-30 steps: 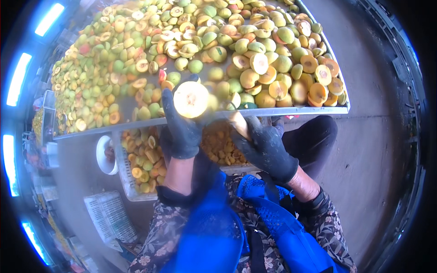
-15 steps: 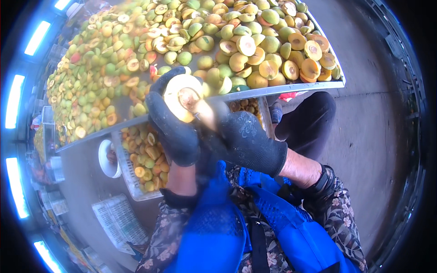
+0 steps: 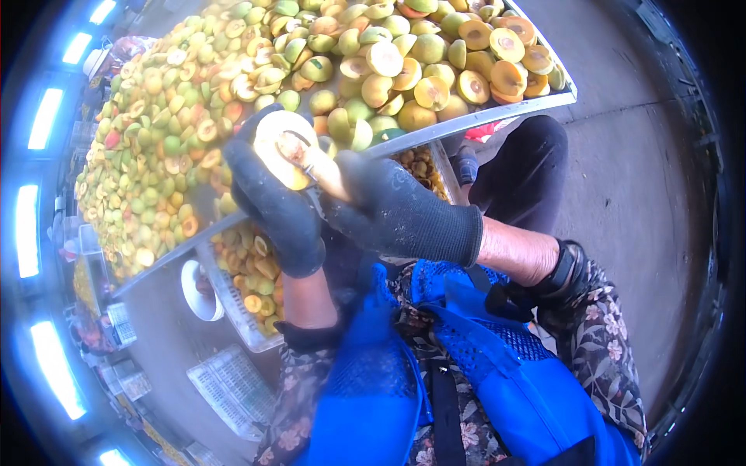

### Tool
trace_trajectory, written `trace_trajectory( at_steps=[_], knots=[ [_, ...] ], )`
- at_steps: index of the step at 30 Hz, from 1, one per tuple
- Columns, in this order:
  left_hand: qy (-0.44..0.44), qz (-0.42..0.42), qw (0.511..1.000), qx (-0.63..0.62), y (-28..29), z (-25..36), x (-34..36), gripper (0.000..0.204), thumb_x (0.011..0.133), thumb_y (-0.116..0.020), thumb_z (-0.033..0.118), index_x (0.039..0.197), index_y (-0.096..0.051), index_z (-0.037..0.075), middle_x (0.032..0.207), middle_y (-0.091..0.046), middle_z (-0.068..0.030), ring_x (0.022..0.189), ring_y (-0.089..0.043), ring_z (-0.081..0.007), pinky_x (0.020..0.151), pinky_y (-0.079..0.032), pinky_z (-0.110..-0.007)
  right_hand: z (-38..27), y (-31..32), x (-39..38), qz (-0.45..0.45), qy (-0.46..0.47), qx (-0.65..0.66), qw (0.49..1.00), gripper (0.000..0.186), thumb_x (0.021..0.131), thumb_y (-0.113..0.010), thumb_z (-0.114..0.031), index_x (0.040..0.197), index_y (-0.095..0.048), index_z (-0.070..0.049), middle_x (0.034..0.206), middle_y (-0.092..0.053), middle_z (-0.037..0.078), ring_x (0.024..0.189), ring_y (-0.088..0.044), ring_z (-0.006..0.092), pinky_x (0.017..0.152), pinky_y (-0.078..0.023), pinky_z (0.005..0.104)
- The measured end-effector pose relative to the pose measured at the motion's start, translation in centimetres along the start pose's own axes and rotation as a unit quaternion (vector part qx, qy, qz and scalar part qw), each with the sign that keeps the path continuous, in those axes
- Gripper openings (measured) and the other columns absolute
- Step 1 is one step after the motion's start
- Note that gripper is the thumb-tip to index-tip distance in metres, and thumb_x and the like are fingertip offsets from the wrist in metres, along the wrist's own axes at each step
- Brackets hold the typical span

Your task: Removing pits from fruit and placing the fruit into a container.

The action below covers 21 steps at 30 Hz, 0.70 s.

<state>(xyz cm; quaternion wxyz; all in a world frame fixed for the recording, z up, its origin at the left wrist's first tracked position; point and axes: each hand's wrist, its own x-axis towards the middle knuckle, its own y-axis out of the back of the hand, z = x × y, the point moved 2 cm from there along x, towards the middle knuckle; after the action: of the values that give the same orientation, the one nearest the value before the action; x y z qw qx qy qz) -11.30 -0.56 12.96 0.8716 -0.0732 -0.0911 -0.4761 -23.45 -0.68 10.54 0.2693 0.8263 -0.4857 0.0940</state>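
Observation:
My left hand [image 3: 276, 202], in a dark glove, is closed around a peach half [image 3: 281, 147] with its pale cut face up and the brown pit area showing. From the right, my right hand [image 3: 404, 206], gloved too, grips a small pale-handled tool [image 3: 329, 175]. Its narrow metal end meets the fruit by the pit; the exact shape is partly hidden by fingers and blur. Both hands are above the near edge of a metal-rimmed table [image 3: 497, 114] heaped with whole and cut green-yellow peaches [image 3: 431, 92].
Below the table edge stands a white crate [image 3: 233, 311] of cut fruit. A white bowl [image 3: 203, 291] is left of it, and a white slatted basket [image 3: 233, 388] lies on the floor. A person's dark-clad leg [image 3: 522, 175] is beyond the table's right corner. Blue fabric [image 3: 365, 412] covers my lap.
The view has shifted, so the table and fruit sit a little higher. My hands keep hold of the peach half and tool, and the tool's metal end shows more clearly at the pit.

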Motion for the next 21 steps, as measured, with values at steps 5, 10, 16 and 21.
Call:
trace_trajectory(
  at_steps=[5,10,16,21],
  knots=[
    [-0.101,-0.101,0.988,-0.051,-0.1,-1.1,-0.3,0.051,0.099,-0.035,0.037,0.131,-0.04,-0.003,0.123,-0.052,-0.0206,0.105,-0.057,-0.0283,0.093,-0.045,-0.039,1.5,-0.6,-0.7,-0.05,-0.186,0.296,0.935,0.06,0.084,-0.057,-0.012,0.141,-0.038,-0.014,0.077,-0.052,0.017,0.065,-0.056,0.0341,0.058,-0.045,0.0419],
    [-0.045,-0.105,0.991,-0.072,2.6,-4.8,0.8,0.05,0.101,-0.031,0.039,0.126,-0.043,-0.003,0.119,-0.055,-0.0206,0.102,-0.058,-0.0284,0.092,-0.046,-0.038,0.6,0.7,-1.7,-0.003,0.028,-0.123,0.992,0.052,0.084,-0.064,-0.023,0.13,-0.047,-0.007,0.079,-0.061,0.02,0.061,-0.06,0.0352,0.056,-0.046,0.0426],
    [0.044,-0.072,0.982,-0.17,1.9,-2.0,-0.2,0.052,0.102,-0.025,0.04,0.113,-0.052,-0.003,0.098,-0.064,-0.0163,0.09,-0.061,-0.0218,0.085,-0.049,-0.033,-0.2,-0.3,-1.2,-0.052,0.047,-0.172,0.983,0.051,0.083,-0.064,-0.024,0.125,-0.047,-0.001,0.063,-0.056,0.017,0.053,-0.057,0.0372,0.048,-0.043,0.0472],
    [0.063,-0.038,0.984,-0.163,1.0,-0.6,-0.5,0.051,0.102,-0.025,0.036,0.102,-0.058,-0.003,0.087,-0.067,-0.0131,0.081,-0.062,-0.0191,0.08,-0.05,-0.031,0.0,-0.8,-1.6,-0.032,0.046,-0.157,0.986,0.047,0.084,-0.063,-0.024,0.12,-0.049,0.002,0.062,-0.055,0.016,0.05,-0.056,0.0344,0.045,-0.042,0.0451]
  ],
)
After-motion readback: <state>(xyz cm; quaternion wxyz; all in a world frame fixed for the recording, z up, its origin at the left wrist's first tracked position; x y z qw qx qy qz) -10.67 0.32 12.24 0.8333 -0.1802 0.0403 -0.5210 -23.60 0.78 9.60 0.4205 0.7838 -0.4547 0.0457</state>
